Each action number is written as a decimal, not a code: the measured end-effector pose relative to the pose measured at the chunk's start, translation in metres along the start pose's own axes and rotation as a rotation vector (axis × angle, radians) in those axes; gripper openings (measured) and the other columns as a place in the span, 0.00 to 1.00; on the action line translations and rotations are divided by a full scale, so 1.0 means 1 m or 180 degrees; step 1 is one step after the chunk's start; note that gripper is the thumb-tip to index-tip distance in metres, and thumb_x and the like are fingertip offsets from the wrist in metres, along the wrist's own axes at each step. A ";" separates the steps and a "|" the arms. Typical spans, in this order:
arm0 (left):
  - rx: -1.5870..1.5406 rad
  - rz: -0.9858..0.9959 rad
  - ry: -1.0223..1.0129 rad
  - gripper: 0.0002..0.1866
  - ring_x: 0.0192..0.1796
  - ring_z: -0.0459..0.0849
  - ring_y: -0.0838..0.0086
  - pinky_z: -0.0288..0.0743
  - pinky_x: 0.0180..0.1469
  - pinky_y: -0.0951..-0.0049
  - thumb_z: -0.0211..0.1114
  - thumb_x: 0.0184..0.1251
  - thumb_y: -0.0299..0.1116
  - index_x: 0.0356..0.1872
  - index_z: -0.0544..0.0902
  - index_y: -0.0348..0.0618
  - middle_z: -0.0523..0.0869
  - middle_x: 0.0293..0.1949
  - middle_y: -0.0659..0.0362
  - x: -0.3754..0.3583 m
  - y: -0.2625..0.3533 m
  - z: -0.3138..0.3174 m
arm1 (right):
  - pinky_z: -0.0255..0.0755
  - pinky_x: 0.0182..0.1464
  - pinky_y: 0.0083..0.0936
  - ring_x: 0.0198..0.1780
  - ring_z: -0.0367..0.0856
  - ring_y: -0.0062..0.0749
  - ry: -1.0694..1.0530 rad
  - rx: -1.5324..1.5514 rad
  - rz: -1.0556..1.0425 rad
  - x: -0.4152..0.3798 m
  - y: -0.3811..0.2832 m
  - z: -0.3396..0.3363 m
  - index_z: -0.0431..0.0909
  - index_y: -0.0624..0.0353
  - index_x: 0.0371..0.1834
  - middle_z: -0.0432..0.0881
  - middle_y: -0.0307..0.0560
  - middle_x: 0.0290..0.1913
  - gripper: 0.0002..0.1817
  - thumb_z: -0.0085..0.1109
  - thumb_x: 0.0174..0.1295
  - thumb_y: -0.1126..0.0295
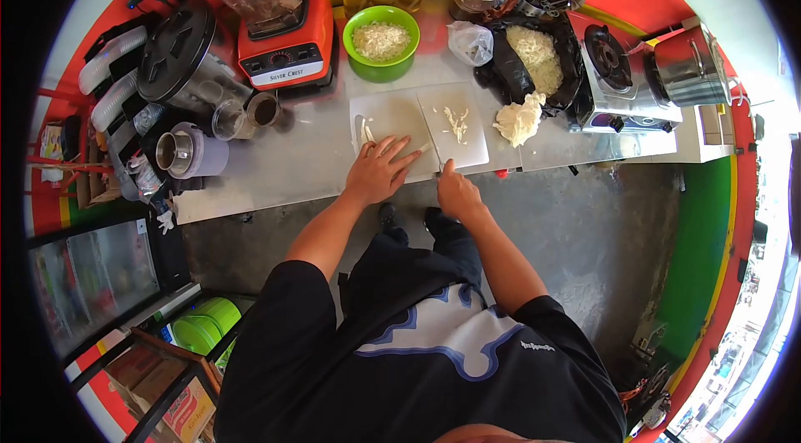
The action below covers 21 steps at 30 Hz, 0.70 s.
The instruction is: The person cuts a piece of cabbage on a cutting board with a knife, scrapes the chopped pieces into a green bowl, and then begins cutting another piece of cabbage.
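Observation:
A white cutting board lies on the steel counter. My right hand is closed round the handle of a knife, whose blade points away from me over the board. My left hand lies at the board's near edge with its fingers spread, beside pale strips of food; whether the fingertips press on a piece is too small to tell. Small cut pale pieces are scattered on the board to the right of the blade.
A green bowl of pale pieces stands behind the board. A crumpled cream-coloured item and a black bag with more pieces are on the right, near a stove. A red blender and a purple container stand left.

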State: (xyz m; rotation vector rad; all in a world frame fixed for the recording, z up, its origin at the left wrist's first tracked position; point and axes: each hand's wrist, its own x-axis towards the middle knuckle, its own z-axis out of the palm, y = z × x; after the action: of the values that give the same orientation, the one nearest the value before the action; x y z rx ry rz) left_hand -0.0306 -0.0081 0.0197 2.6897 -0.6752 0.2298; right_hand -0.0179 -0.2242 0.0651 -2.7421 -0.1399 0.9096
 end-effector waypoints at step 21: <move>0.0157 0.0047 -0.0038 0.27 0.71 0.70 0.64 0.65 0.67 0.53 0.64 0.69 0.41 0.70 0.77 0.70 0.73 0.74 0.65 0.002 0.004 -0.005 | 0.80 0.55 0.51 0.51 0.86 0.65 0.0084 0.0289 -0.0032 -0.012 -0.004 0.012 0.60 0.74 0.61 0.85 0.75 0.46 0.24 0.50 0.69 0.68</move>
State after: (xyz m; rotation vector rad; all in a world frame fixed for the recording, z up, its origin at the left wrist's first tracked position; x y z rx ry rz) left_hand -0.0307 -0.0104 0.0262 2.7360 -0.7018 0.2374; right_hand -0.0346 -0.2198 0.0634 -2.6662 -0.1048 0.8552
